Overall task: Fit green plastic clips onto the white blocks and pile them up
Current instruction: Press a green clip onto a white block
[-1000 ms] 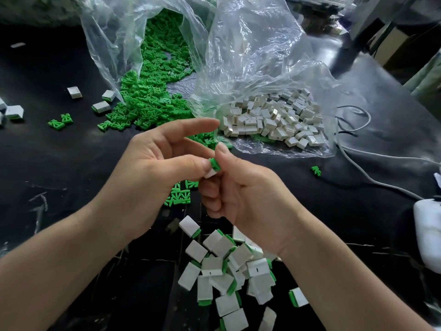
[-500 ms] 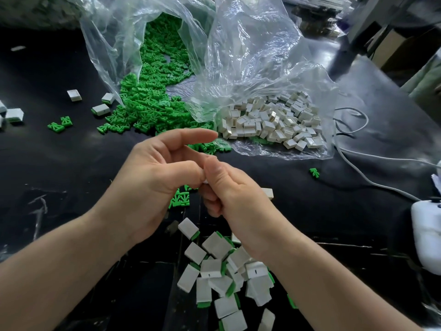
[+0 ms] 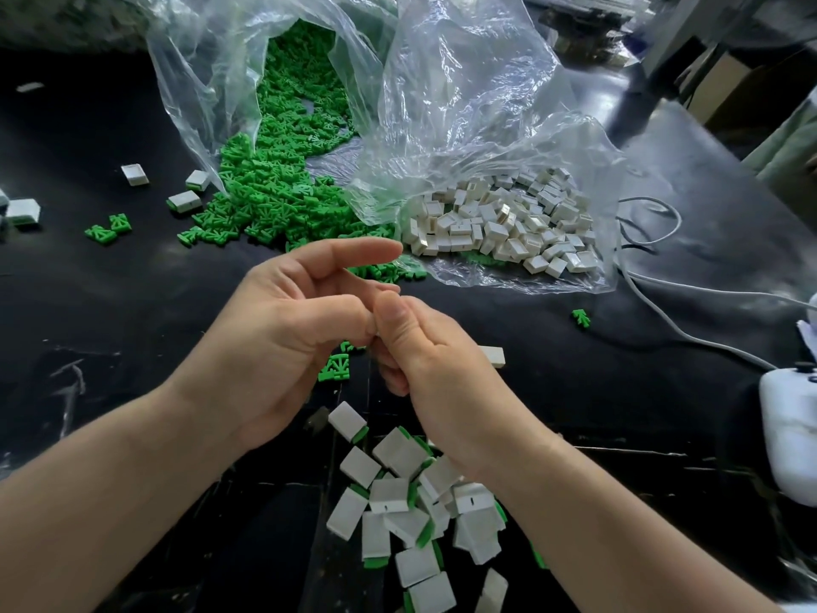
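**Thumbs jammed together, can't see what's in there**

Black table. Far side: left bag spilling clips, right bag holding blocks. The pile of clipped blocks sits near, under the wrists. Left hand and right hand meet thumb to thumb mid-table, with the right fingers curled and the left forefinger straight. Whatever's pinched between them is hidden.

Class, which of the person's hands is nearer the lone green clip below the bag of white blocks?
Right. The right hand sits left of the lone green clip; the left hand lies farther left, beyond the right hand.
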Available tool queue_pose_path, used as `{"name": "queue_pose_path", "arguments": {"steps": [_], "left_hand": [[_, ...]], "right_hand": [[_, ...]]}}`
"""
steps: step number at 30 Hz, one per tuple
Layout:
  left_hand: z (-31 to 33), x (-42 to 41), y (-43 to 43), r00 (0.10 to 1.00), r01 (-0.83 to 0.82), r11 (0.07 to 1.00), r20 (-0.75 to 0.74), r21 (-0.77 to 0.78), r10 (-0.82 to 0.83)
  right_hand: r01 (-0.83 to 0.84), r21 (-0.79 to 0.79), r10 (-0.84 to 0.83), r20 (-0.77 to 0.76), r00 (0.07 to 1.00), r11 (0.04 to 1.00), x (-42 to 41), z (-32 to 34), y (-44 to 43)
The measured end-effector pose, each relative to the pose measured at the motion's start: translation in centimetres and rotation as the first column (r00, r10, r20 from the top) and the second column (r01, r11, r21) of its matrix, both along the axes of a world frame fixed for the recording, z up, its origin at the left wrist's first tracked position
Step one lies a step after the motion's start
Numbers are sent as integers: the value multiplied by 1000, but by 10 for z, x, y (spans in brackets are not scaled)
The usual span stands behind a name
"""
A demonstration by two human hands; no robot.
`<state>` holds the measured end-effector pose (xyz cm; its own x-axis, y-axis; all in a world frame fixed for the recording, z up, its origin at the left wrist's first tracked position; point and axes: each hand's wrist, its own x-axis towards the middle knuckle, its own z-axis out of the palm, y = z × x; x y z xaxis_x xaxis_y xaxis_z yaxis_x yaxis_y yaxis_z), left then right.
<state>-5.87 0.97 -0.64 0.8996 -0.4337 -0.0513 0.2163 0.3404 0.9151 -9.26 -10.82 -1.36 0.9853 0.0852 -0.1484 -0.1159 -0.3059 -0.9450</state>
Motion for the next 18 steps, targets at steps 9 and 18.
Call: {"name": "queue_pose_path", "arguments": {"steps": [9,18], "left_hand": [[1,1,1,1000,18,1000,3,-5,-18],[0,3,2,999,-39,998,-4,52,39]], "right_hand": [[-25,232,34,-36,999,972,0,1,-4],[17,170,10,-156,988,985,9,3,-20]]}}
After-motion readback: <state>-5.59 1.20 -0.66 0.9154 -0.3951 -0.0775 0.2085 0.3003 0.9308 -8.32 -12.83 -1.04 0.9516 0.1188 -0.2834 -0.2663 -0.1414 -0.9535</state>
